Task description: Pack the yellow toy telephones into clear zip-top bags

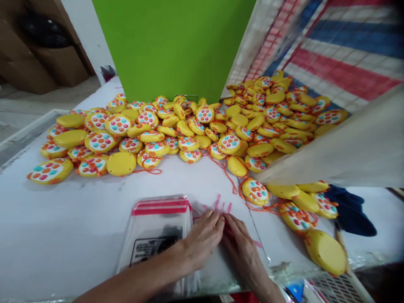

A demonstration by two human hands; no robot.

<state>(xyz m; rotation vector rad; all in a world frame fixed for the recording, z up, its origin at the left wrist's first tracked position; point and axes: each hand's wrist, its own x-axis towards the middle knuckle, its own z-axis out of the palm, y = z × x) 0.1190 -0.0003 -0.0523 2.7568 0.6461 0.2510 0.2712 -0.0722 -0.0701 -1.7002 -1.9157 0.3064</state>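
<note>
My left hand [205, 237] and my right hand [240, 242] meet near the table's front edge, fingertips bent down and closed together. Thin pink strips [218, 203] stick out just beyond the fingers, and another pink strip end [257, 243] shows beside my right hand. What lies between the fingers is hidden. Left of the hands is a stack of clear plastic bags [126, 244] with pink bands along the top and a black printed label; my left forearm crosses over its lower part.
A large heap of yellow pop-bubble toys [120, 164] with orange cords spreads across the table [78, 227] behind the hands. Behind it stands a green panel [176, 46]. At right are a whitish sheet [331, 139], a dark blue cloth [353, 214] and a white basket [341, 288].
</note>
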